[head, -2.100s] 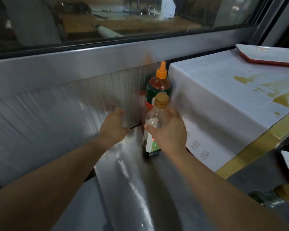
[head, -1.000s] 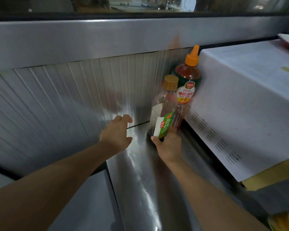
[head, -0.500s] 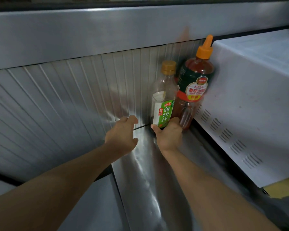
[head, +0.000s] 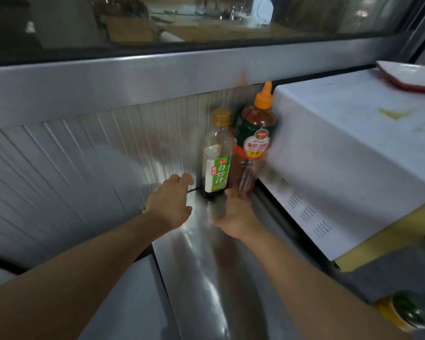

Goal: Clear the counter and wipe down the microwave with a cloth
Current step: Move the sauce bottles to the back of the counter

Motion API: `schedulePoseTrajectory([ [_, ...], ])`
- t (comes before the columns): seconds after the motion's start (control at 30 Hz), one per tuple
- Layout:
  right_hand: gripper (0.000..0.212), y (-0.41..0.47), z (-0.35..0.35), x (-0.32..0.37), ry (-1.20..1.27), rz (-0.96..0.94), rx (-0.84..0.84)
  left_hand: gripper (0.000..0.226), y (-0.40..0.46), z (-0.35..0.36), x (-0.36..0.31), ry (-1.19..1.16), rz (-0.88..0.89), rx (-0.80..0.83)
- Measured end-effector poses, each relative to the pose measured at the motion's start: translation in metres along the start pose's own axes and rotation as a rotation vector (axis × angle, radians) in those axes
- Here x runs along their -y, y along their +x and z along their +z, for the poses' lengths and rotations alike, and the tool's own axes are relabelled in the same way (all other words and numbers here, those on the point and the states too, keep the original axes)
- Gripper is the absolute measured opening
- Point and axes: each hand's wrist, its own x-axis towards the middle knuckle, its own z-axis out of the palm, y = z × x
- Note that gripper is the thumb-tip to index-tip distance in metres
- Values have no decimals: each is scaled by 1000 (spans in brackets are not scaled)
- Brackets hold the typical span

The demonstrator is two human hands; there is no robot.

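1. Two bottles stand upright in the back corner of the steel counter (head: 206, 278), against the ribbed wall (head: 84, 168) and beside the left side of the microwave (head: 341, 168).
2. The clear bottle (head: 217, 153), with a gold cap and green label, is the left one; the ketchup bottle (head: 254, 141), with an orange nozzle, stands touching it on the right, pressed close to the microwave's side.
3. The right hand (head: 236, 217) lies just in front of the two bottle bases, palm down, fingers reaching toward the foot of the ketchup bottle. It looks relaxed and holds nothing; whether the fingertips touch the bottle I cannot tell, as the hand is blurred.
4. The left hand (head: 169, 204) hovers just left of the clear bottle's base, fingers loosely spread, gripping nothing and apart from the bottle.
5. Both bottles have their long axis vertical and lie straight ahead of, and above, the hands. The left hand is nearer the clear bottle, the right nearer the ketchup.
6. The microwave top carries yellow-brown stains (head: 393, 114) and a red-edged tray (head: 410, 74) at its far end.
7. My judgement: the bottles seem parked in the corner, so the next concern is the tray and the stained top. No cloth is in view.
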Motion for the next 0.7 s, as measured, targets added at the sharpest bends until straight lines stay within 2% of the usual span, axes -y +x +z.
schedulePoseTrajectory([
  [0.07, 81, -19, -16, -2, -122, -28, 107, 53, -9, -8, -10, 29, 25, 14],
  [0.17, 89, -47, -41, -1, -237, -54, 151, 54, -26, -22, -29, 49, 52, 20],
  [0.33, 84, -100, -79, 6, -322, -64, 80, 51, -59, -41, -62, 107, 139, 73],
  [0.47, 80, -147, -111, 11, -340, 30, 76, 50, -85, -57, -96, 139, 212, 97],
  [0.6, 72, -189, -137, 9, -351, 74, -16, 49, -105, -69, -128, 115, 291, 92],
  [0.7, 75, -217, -157, 0, -376, 101, -62, 52, -115, -73, -150, 119, 367, 98],
])
